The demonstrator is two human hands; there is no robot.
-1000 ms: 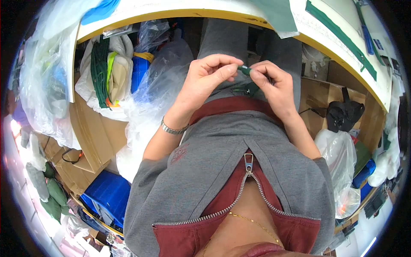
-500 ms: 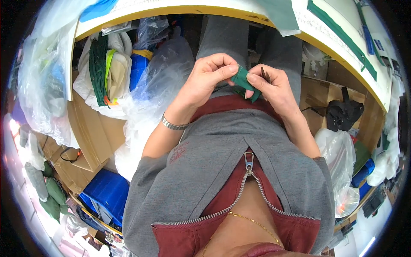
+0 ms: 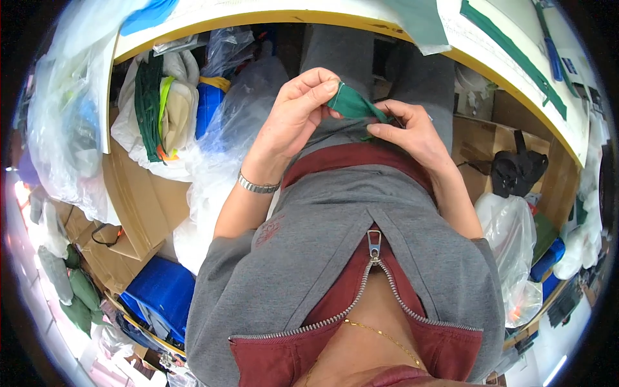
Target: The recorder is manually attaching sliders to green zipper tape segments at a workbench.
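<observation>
My left hand (image 3: pixel 298 106) pinches one end of a strip of green cloth (image 3: pixel 352 104) between thumb and fingers and holds it up above my lap. The strip stretches across toward my right hand (image 3: pixel 412 134), which is curled at its other end. Dark thread snips (image 3: pixel 395 120) sit in the right hand, mostly covered by its fingers. Their blades are close to the cloth's edge; whether they touch it I cannot tell. A small bit of green shows below the strip, near the right fingertips.
A white table (image 3: pixel 284 9) with a yellow edge curves ahead, bearing a long green strip (image 3: pixel 516 61). Clear plastic bags (image 3: pixel 242 109) and a blue bin (image 3: pixel 158 297) are at the left. To the right lie a black bag (image 3: pixel 519 169) and cardboard (image 3: pixel 480 138).
My left hand has moved up and left, drawing the green strip out longer. The right hand no longer grips the cloth between thumb and finger, and the snips have turned toward its end.
</observation>
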